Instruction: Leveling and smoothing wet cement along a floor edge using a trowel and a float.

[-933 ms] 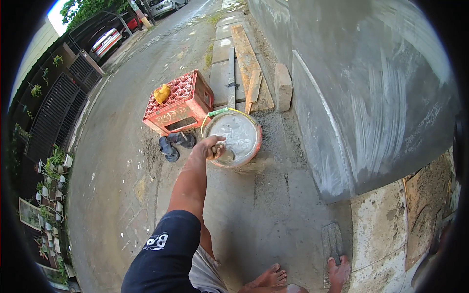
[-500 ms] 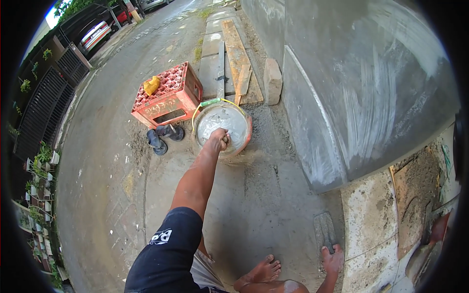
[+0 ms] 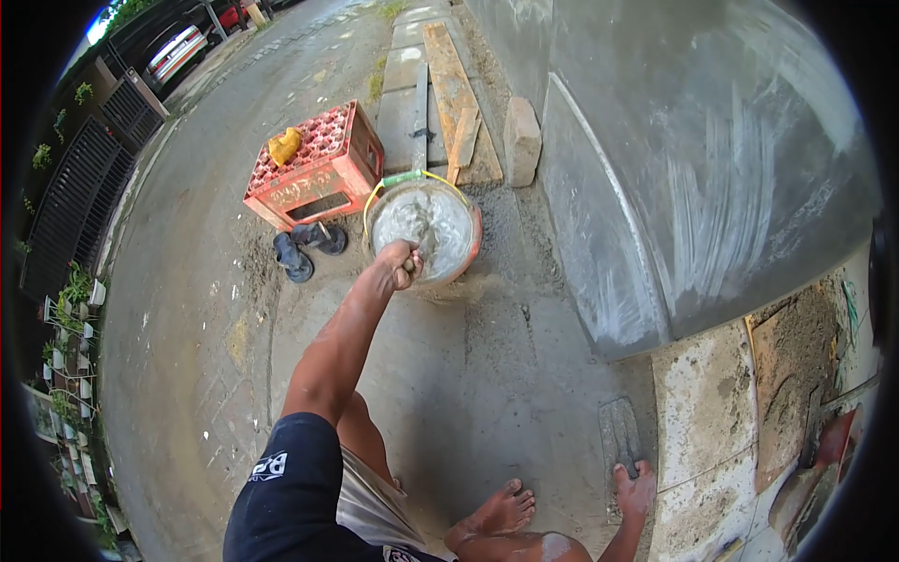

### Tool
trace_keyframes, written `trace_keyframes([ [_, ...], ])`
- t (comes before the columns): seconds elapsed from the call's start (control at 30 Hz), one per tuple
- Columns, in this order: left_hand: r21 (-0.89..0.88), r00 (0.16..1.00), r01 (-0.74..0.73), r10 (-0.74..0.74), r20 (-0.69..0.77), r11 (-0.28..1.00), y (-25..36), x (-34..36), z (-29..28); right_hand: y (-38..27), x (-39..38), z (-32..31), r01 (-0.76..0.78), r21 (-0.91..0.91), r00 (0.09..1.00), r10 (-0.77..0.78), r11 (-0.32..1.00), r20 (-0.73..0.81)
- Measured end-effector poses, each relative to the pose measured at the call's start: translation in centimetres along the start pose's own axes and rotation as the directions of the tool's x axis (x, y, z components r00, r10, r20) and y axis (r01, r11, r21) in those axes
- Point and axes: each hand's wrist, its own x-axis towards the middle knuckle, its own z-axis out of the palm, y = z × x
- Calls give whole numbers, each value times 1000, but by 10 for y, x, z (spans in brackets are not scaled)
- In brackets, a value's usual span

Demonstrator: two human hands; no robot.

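Observation:
My left hand (image 3: 401,264) is closed at the near part of a round bucket (image 3: 474,234) of wet grey mixture (image 3: 445,223), its fingers round something I cannot make out. A churned, darker streak runs through the mixture's middle. The bucket's yellow wire handle has a green grip (image 3: 403,177). At the lower right my right hand (image 3: 635,487) is closed on the handle of a flat, cement-caked float (image 3: 618,440), which rests low against the pavement.
A red crate (image 3: 309,187) topped by a yellow object (image 3: 285,145) stands beyond dark sandals (image 3: 293,259). Boards (image 3: 449,84) and a block (image 3: 521,140) lie along a grey plastered wall (image 3: 712,169). Dirty pale slabs (image 3: 702,412) border the right; potted plants line the road's left.
My left hand has moved over the bucket's middle and back toward its near edge. The mixture shows a new churned streak. The view has shifted slightly; my right hand stays on the float.

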Motion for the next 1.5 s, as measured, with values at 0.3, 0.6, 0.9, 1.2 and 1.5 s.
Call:
trace_keyframes([
  [0.3,-251,975,90,-34,221,964,0,-12,-14,8,6,6,-44,-36,997,46,998,57],
  [0.6,-324,968,-75,147,202,943,-14,14,0,5,3,7,-92,27,995,91,995,49],
  [0.9,-319,960,-141,208,186,937,-47,23,6,15,6,11,48,89,998,-43,995,-55],
  [1.2,-236,962,-141,189,198,962,-56,-2,3,4,1,6,-67,-33,998,66,997,-7],
  [1.5,-91,958,-207,220,182,974,-66,-12,-11,10,2,10,-68,20,998,67,997,19],
])
